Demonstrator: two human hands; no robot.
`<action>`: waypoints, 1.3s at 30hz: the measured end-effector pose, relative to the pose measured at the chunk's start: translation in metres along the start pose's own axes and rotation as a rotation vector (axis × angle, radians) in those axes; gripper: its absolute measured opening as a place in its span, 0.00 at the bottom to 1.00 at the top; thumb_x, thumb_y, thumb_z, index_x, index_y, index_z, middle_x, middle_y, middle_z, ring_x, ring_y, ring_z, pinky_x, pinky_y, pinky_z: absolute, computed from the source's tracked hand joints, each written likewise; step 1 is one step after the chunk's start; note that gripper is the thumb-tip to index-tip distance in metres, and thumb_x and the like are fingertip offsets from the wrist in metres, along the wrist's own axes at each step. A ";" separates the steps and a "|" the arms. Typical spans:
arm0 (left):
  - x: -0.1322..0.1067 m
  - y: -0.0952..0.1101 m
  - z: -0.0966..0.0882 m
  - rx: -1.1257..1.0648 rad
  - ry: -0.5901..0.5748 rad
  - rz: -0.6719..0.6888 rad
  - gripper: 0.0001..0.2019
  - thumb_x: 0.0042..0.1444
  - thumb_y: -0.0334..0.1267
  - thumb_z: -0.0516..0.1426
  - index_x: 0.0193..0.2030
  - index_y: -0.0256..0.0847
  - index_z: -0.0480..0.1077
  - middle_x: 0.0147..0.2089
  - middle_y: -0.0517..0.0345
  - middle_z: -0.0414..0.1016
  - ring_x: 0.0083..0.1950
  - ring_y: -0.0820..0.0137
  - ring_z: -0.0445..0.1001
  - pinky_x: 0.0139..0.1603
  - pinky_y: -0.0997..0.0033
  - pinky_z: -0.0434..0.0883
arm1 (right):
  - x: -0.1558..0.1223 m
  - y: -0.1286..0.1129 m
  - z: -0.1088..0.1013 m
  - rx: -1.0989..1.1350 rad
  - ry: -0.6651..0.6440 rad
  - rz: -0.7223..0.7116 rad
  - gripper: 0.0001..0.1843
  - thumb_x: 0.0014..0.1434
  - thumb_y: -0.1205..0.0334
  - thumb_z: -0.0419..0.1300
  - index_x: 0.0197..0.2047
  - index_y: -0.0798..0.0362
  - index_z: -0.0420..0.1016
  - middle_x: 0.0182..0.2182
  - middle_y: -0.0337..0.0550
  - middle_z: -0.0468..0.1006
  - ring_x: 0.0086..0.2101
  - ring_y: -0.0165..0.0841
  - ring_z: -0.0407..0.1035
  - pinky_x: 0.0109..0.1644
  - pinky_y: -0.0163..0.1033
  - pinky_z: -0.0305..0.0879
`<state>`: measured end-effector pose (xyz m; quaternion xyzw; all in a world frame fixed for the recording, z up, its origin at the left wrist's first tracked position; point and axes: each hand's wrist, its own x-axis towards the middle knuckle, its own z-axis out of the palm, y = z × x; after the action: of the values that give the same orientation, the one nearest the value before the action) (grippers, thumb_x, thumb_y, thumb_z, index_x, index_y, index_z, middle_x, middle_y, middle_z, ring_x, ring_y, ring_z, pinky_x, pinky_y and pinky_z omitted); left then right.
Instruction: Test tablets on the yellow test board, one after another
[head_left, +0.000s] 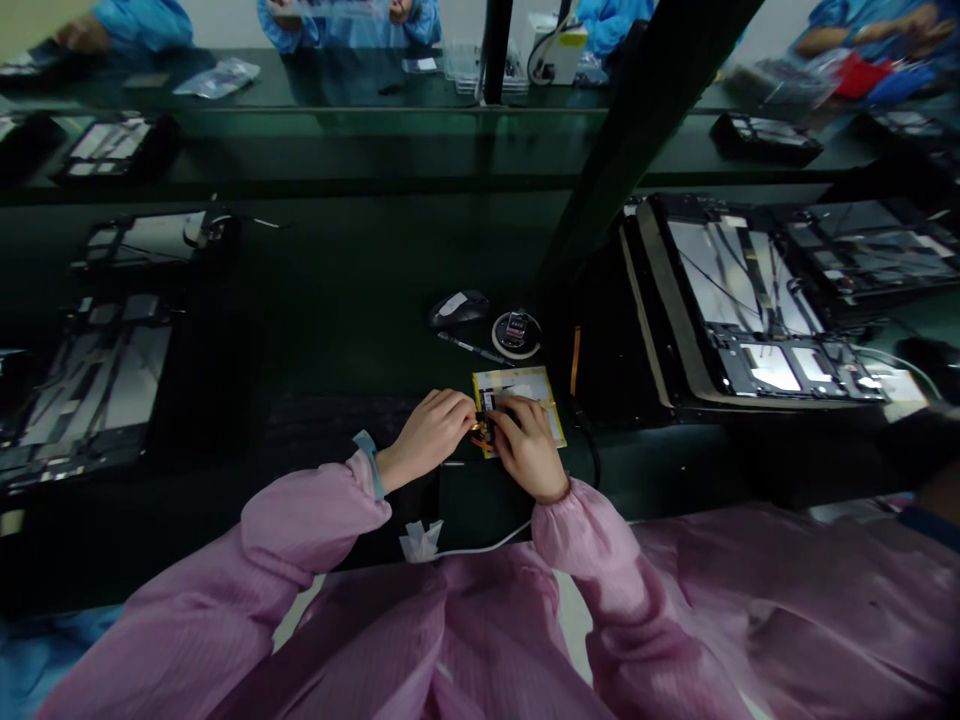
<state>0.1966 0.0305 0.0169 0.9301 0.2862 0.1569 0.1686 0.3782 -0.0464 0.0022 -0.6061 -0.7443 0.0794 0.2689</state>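
Note:
A flat silver battery-like pack with yellow edges (544, 381) lies on the dark bench in front of me. On its left side is a small dark circuit board (488, 402) with a white label. My left hand (433, 432) comes in from the left, thumb and finger pinched on an orange flex cable (478, 428) at the board's edge. Over the pack, my right hand (531, 452) is curled, its thumb and fingertips closed on the board's right edge. The fingers cover part of the board and the cable end.
Beyond the pack are a black mouse (459, 307) and a round dish (517, 334) holding a small part. Opened device housings (750, 290) are stacked at right, others (97, 380) at left. A dark post (645, 130) slants over the bench. Co-workers in blue sleeves sit opposite; a pink-clad person is at right.

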 end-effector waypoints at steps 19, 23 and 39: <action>-0.002 -0.001 0.003 -0.046 0.091 -0.071 0.04 0.64 0.31 0.53 0.37 0.40 0.66 0.41 0.56 0.75 0.43 0.67 0.71 0.46 0.64 0.65 | -0.001 0.002 0.000 0.039 -0.002 -0.016 0.15 0.63 0.70 0.51 0.50 0.53 0.74 0.49 0.51 0.72 0.52 0.43 0.63 0.54 0.50 0.63; -0.002 -0.002 0.004 -0.020 0.085 -0.068 0.03 0.63 0.31 0.54 0.37 0.40 0.66 0.41 0.56 0.75 0.42 0.66 0.71 0.45 0.64 0.65 | 0.000 0.002 0.000 0.035 -0.007 -0.011 0.16 0.63 0.70 0.52 0.51 0.52 0.74 0.49 0.51 0.72 0.52 0.43 0.63 0.54 0.50 0.63; -0.003 -0.001 0.004 -0.039 0.074 -0.068 0.04 0.63 0.31 0.53 0.37 0.40 0.66 0.41 0.56 0.75 0.44 0.66 0.71 0.47 0.63 0.65 | -0.001 0.002 0.001 0.020 -0.013 -0.016 0.15 0.63 0.70 0.52 0.50 0.53 0.74 0.50 0.51 0.72 0.52 0.44 0.63 0.54 0.49 0.62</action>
<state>0.1957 0.0285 0.0121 0.9099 0.3207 0.1907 0.1814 0.3799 -0.0469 0.0001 -0.5970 -0.7501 0.0885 0.2706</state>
